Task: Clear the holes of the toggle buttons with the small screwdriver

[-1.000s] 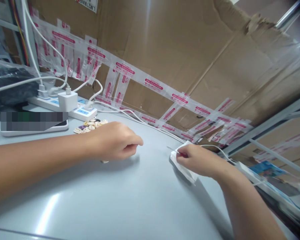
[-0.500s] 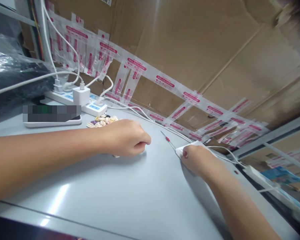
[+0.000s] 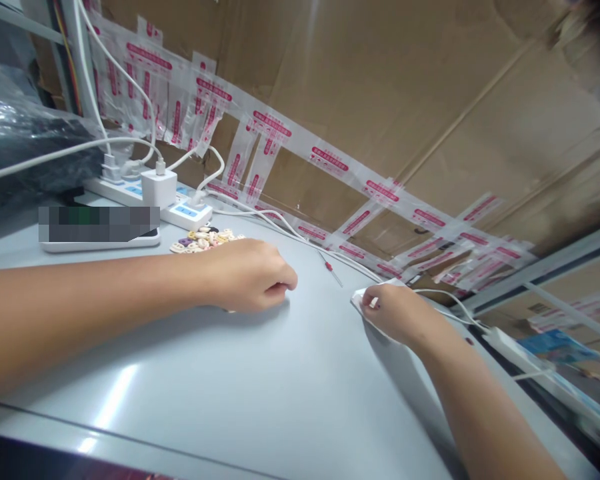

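Observation:
My left hand (image 3: 253,275) rests on the grey table (image 3: 260,380) as a loose fist, fingers curled; something small peeks out under it that I cannot make out. Just behind its wrist lies a pile of small pale and dark beads (image 3: 205,239). My right hand (image 3: 397,312) is closed on a small white bag (image 3: 363,298) at the table's far right. A thin needle with a red end (image 3: 331,269) lies on the table between the hands, apart from both.
A white power strip (image 3: 153,200) with a charger and white cables sits at the back left, with a white flat device (image 3: 100,240) in front of it. A taped cardboard wall (image 3: 355,120) stands behind. A black plastic bag (image 3: 20,153) lies at left.
The red-ended needle, held in my right hand a second ago, now lies free on the table, farther from the hand. The right hand stays on the white bag. The left hand barely moved.

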{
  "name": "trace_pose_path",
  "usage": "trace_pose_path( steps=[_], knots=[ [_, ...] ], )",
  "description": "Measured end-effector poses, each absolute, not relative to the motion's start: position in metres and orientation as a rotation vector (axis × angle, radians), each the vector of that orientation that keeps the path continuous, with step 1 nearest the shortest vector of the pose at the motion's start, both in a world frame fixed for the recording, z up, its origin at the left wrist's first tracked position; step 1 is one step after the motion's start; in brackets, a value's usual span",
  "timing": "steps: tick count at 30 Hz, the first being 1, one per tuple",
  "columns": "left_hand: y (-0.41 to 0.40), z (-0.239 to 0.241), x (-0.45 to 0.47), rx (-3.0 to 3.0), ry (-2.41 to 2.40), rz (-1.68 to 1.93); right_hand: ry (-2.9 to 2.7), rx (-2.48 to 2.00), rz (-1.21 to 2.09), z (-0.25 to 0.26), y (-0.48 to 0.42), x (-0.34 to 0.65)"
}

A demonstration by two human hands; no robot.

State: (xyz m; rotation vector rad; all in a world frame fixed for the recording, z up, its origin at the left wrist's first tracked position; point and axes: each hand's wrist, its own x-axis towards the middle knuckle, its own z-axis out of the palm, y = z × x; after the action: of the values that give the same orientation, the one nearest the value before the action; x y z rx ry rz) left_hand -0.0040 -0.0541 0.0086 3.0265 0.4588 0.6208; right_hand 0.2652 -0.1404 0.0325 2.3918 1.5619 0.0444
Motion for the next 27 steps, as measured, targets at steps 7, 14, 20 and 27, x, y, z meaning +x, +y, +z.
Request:
trace_pose_path(
  steps=[7, 14, 20, 27],
  knots=[
    [-0.056, 0.012, -0.004, 3.034, 0.505, 0.529, 1.566, 2.401, 0.059, 0.032, -0.14, 0.268],
    [-0.056, 0.013, -0.005, 3.019, 0.516, 0.507, 1.49, 2.508, 0.263, 0.039, -0.144, 0.276],
    [-0.056, 0.016, -0.005, 3.014, 0.531, 0.479, 1.62, 2.528, 0.441, 0.052, -0.15, 0.311],
    [-0.058, 0.02, -0.007, 2.995, 0.506, 0.452, 1.704, 2.589, 0.162, 0.126, -0.146, 0.356]
  ],
)
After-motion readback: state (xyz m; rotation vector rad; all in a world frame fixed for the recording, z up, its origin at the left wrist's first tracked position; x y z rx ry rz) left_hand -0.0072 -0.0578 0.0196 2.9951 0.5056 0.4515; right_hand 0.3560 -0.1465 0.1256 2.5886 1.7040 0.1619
